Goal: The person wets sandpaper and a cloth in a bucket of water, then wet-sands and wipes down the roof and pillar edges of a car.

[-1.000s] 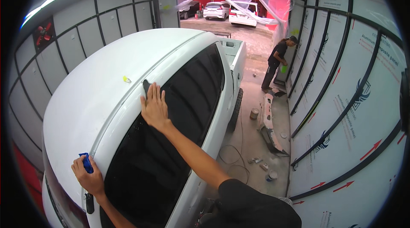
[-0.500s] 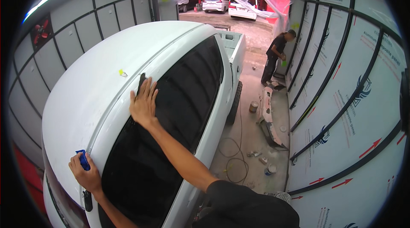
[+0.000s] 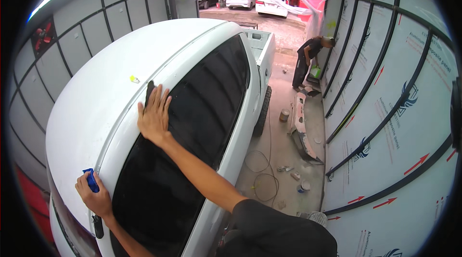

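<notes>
In front of me is the white roof (image 3: 110, 69) of a pickup, with the dark side window (image 3: 192, 107) below its edge. My right hand (image 3: 155, 115) lies along the roof edge with fingers stretched over a dark, narrow pad (image 3: 149, 88). The pad's far end sticks out past the fingers; the rest is hidden beneath them. Lower left, my left hand (image 3: 95, 197) rests at the roof's nearer end, fingers curled round a small crumpled blue thing (image 3: 91, 181). A black roof fitting (image 3: 98, 226) sits just below that hand.
A yellow-and-white tag (image 3: 134, 79) lies on the roof. Right of the truck are a bumper (image 3: 299, 122), cans (image 3: 303, 186) and a looped hose (image 3: 260, 175). A co-worker (image 3: 308, 59) bends by the panelled wall (image 3: 380, 88). Plastic sheeting (image 3: 313, 21) hangs at the entrance.
My right hand and the dark pad have slid a little left along the roof edge. My left hand stays nearly in place. The co-worker has bent down; the view has shifted slightly.
</notes>
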Available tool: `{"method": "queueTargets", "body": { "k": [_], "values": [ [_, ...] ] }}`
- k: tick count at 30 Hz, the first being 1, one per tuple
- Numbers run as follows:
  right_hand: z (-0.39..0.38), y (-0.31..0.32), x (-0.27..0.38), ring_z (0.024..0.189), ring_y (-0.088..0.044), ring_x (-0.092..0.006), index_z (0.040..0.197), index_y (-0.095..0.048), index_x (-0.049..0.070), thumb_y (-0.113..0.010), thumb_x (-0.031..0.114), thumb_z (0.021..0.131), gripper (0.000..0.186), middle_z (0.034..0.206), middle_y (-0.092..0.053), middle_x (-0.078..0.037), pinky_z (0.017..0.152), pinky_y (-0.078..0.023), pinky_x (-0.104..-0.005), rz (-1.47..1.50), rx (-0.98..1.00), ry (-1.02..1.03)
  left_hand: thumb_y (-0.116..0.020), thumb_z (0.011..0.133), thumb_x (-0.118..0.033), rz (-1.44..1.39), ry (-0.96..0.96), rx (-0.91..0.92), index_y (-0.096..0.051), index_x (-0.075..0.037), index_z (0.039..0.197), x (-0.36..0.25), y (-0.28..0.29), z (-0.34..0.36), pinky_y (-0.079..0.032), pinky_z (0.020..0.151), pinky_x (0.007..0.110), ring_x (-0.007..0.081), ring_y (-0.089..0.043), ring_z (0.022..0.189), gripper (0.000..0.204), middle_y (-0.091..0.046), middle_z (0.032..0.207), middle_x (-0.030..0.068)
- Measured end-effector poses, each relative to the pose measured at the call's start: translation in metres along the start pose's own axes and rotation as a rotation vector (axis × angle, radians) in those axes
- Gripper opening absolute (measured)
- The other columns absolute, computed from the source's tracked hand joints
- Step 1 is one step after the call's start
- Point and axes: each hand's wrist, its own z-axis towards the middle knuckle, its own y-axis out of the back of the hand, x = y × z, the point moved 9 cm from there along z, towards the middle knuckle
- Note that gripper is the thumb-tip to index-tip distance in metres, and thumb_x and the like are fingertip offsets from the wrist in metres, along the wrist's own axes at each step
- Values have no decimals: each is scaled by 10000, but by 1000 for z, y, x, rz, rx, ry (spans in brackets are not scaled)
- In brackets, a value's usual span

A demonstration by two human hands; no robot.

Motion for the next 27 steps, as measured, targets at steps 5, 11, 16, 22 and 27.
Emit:
{"method": "queueTargets", "body": {
  "k": [5,11,16,22,27],
  "values": [
    [16,1,-9,1544,-46,-523,1526,-196,-207,-307,426,1089,777,1639,-107,-383,1252,-53,-603,18,4,-148,-661,982,-140,-5,2,-2,-650,19,1063,-7,-4,0,-505,841,437,338,-604,950,179,-639,996,152],
    [23,4,-13,1541,-46,-529,1525,-172,-216,-308,420,1090,783,1640,-86,-389,1249,-54,-607,-29,-3,-112,-660,983,-139,-24,-11,-6,-652,14,1063,-8,-3,2,-507,845,427,332,-605,946,173,-644,1004,149],
    [-3,-6,1,1537,-30,-541,1533,-136,-214,-293,435,1093,800,1643,-34,-392,1247,-58,-609,-12,51,-152,-665,982,-143,23,30,19,-653,16,1063,-3,-6,0,-509,850,436,334,-607,953,179,-645,1004,148],
    [35,10,-32,1536,-86,-532,1530,-186,-201,-320,410,1090,765,1647,-87,-375,1241,-95,-620,-27,-42,-168,-666,980,-142,-16,-11,-3,-650,16,1056,-11,-4,2,-511,847,439,336,-607,953,176,-645,1005,150],
    [-3,-11,-4,1532,-24,-553,1526,-142,-220,-301,422,1093,790,1641,-32,-394,1239,-73,-628,1,37,-166,-669,979,-141,14,4,13,-649,18,1056,-3,-5,2,-510,848,441,340,-608,955,178,-646,1009,153]
  ]
}}
